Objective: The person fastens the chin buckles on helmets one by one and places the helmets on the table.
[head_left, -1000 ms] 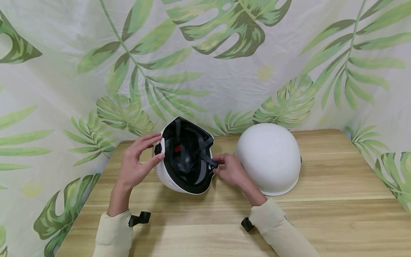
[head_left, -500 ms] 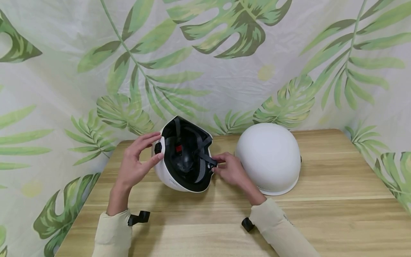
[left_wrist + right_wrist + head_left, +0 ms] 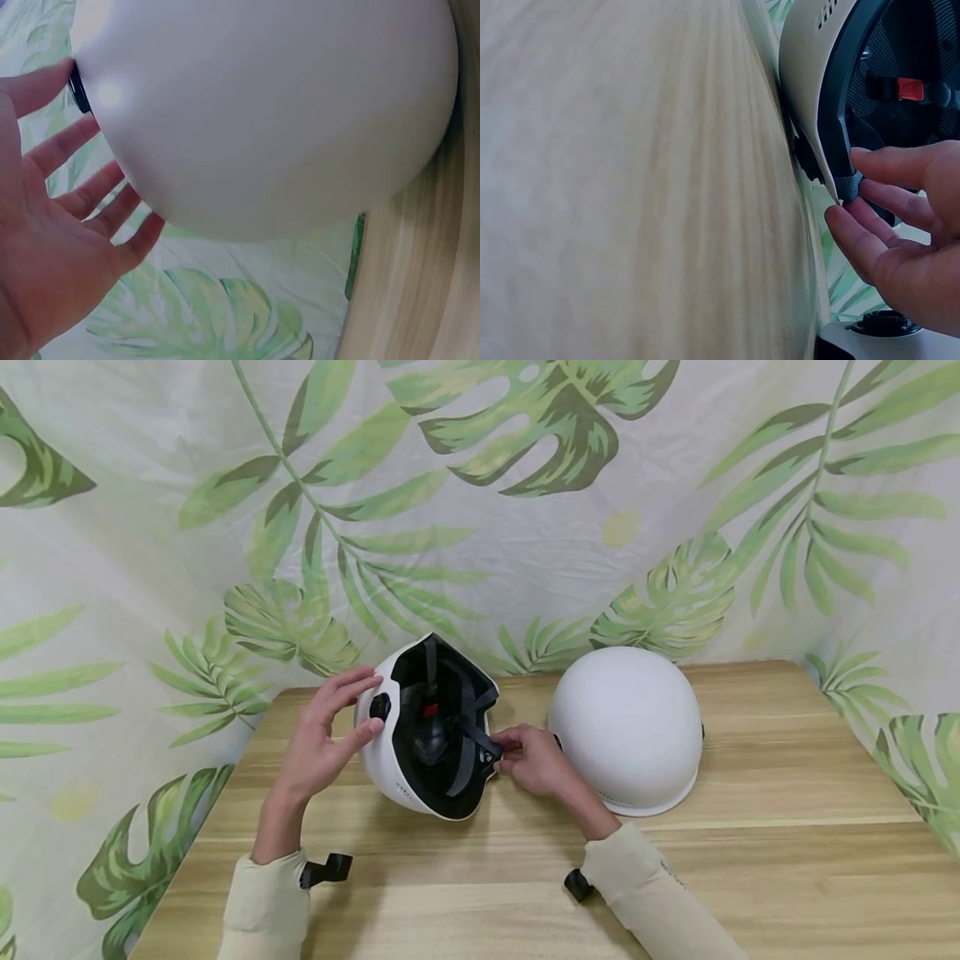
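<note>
A white helmet [image 3: 386, 768] leans on its side, its black-lined opening facing right and toward me. My left hand [image 3: 318, 735] has its fingertips and thumb against the shell around a black round knob [image 3: 381, 706]; in the left wrist view those fingers are spread and nearly straight. At the opposite rim, my right hand [image 3: 532, 760] pinches the black strap [image 3: 847, 185] between thumb and fingers. Inside the helmet a red buckle piece [image 3: 910, 88] shows on the strap.
A second white helmet [image 3: 626, 727] rests dome-up just right of my right hand. Both helmets are near the back edge of the wooden table [image 3: 450, 893]. Behind it hangs a leaf-patterned cloth [image 3: 540, 568].
The helmet has turned a little, its knob and upper rim shifting right. My right hand has moved slightly down with the strap edge. The left hand stays nearly in place.
</note>
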A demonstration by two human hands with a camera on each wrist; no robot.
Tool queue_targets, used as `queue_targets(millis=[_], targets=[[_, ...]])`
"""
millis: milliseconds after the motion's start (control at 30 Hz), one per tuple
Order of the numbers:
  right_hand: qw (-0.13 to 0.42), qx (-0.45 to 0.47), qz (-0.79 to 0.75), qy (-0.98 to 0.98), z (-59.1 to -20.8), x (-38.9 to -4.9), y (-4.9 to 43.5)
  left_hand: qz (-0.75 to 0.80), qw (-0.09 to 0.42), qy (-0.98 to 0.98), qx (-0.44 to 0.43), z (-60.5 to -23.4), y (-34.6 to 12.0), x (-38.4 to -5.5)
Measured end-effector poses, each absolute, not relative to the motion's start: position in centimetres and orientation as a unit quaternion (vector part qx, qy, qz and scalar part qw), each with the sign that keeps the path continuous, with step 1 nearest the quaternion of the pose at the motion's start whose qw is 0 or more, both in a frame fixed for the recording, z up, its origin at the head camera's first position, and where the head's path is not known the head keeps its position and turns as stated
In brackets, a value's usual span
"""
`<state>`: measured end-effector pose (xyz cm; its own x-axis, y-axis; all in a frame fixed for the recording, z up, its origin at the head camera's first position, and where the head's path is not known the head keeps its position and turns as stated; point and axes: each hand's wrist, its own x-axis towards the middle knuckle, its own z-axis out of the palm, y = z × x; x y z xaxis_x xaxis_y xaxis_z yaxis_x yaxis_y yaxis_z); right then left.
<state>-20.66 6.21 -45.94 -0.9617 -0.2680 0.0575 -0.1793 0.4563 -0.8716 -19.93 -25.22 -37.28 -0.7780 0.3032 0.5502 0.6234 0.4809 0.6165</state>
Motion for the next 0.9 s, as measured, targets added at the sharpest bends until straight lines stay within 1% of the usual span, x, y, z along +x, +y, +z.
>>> queue_targets(millis=[300,567,800,900], targets=[[0.047,-0.137,-0.496,0.856,-45.9,-20.6,6.3,-0.437,0.146,-0.853,-0.247,-37.6,-25.5,-20.1],[0.048,-0.157,-0.480,0.862,-45.8,-20.7,6.6,-0.450,0.140,-0.835,-0.285,-37.9,-25.7,-20.5],[0.054,-0.156,-0.478,0.863,-45.4,-20.6,6.5,-0.498,0.085,-0.820,-0.269,-38.5,-26.9,-20.9],[0.040,-0.170,-0.459,0.871,-44.8,-20.4,6.4,-0.511,0.060,-0.817,-0.260,-38.7,-27.3,-20.9]])
